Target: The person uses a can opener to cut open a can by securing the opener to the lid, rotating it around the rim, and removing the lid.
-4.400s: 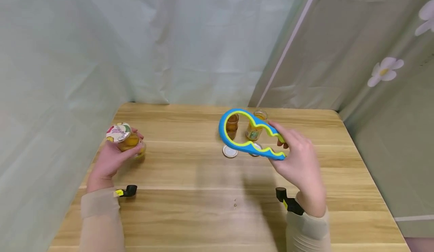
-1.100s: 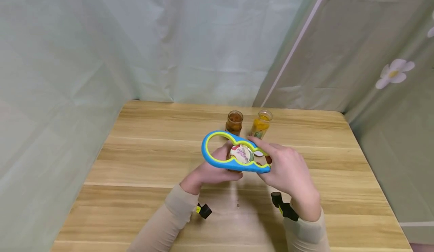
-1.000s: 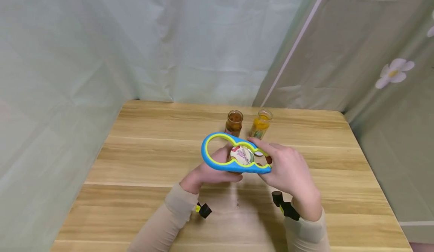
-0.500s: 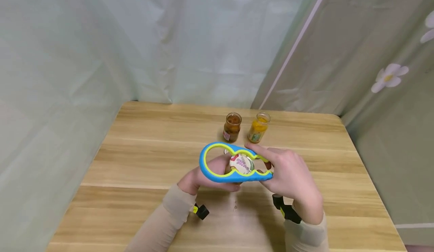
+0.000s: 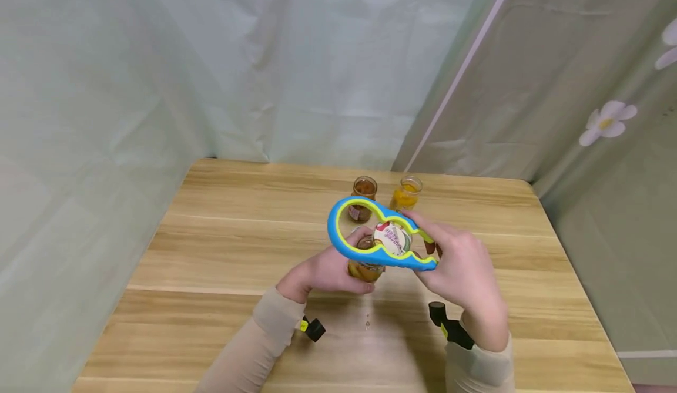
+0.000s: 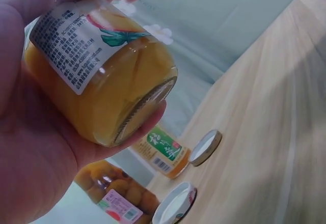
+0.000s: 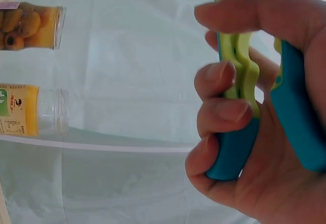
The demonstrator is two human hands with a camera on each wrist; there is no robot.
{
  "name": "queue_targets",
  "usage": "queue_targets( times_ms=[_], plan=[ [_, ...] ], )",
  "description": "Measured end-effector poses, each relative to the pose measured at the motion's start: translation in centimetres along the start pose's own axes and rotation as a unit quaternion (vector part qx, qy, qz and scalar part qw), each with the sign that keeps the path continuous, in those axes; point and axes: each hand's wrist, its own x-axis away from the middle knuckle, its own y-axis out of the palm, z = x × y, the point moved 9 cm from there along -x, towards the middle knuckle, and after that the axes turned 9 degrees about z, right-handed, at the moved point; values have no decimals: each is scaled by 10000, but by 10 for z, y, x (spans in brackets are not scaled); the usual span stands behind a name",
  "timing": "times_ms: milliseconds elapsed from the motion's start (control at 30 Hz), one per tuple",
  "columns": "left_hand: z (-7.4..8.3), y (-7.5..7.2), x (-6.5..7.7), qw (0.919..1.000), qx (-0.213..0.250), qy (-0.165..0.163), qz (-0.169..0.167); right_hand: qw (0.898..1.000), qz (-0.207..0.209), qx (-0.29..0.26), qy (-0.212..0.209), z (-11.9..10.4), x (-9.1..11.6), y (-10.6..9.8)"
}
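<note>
Above the table, my left hand (image 5: 328, 269) grips a glass jar (image 5: 364, 271) of yellow preserve. The left wrist view shows the jar's printed label and glass base, fingers wrapped round it. My right hand (image 5: 465, 264) holds the handles of a blue and yellow-green jar opener (image 5: 370, 256). Between the opener's scalloped arms sits a patterned lid (image 5: 392, 238), to the right of the jar's mouth and off it. The open rim shows through the opener's big loop. In the right wrist view my fingers curl round one handle (image 7: 232, 155).
Behind the hands stand two open jars, one with dark round fruit (image 5: 361, 212) and one with yellow contents (image 5: 404, 196). Two loose lids, one (image 6: 205, 147) by the yellow jar and another (image 6: 174, 203) by the dark-fruit jar, lie on the wooden table (image 5: 222, 264). Small drops (image 5: 367, 322) spot the near side.
The left hand has brought the jar from the left to the middle. Since half a second ago, the opener has moved up and right with the lid, which has come off the jar.
</note>
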Motion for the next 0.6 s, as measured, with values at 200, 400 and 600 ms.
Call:
queue_targets(
  times_ms=[200, 400, 600],
  plan=[
    [29, -17, 1, 9992, -207, -25, 336, 9986, 363, -66, 383, 8, 0, -8],
    [23, -48, 6, 9915, -615, -481, 1045, 9962, 626, -82, 602, 15, -1, -15],
    [4, -67, 9, 9862, -474, -790, 1373, 9962, 671, -11, 562, 15, -2, -17]
  ],
)
